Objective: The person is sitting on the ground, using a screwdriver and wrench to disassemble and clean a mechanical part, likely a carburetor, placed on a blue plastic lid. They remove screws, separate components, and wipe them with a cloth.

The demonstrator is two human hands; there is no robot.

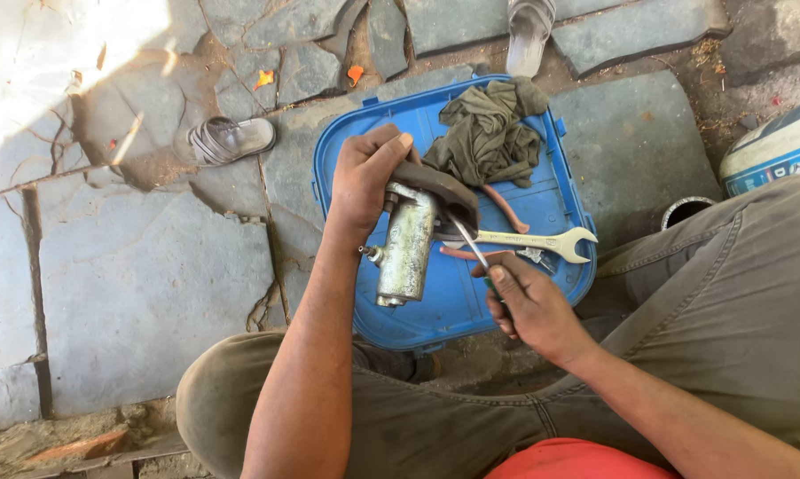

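Both forearms bare, no sleeves, no gloves. Trousers (737, 293) olive-grey, dusty and creased, seam running down the right leg. Red shirt hem (577, 459) just below trousers' waist.

The ground (143, 266) is made of big flat grey stones with cracks and dirt between them. A blue plastic lid (560, 200) lies on the stones, and on it are a crumpled green rag (489, 133), a silver spanner (542, 240) and pliers with red handles (506, 208). Two grey sandals lie on the stones too, one (227, 139) to the left of the lid and one (529, 31) above it
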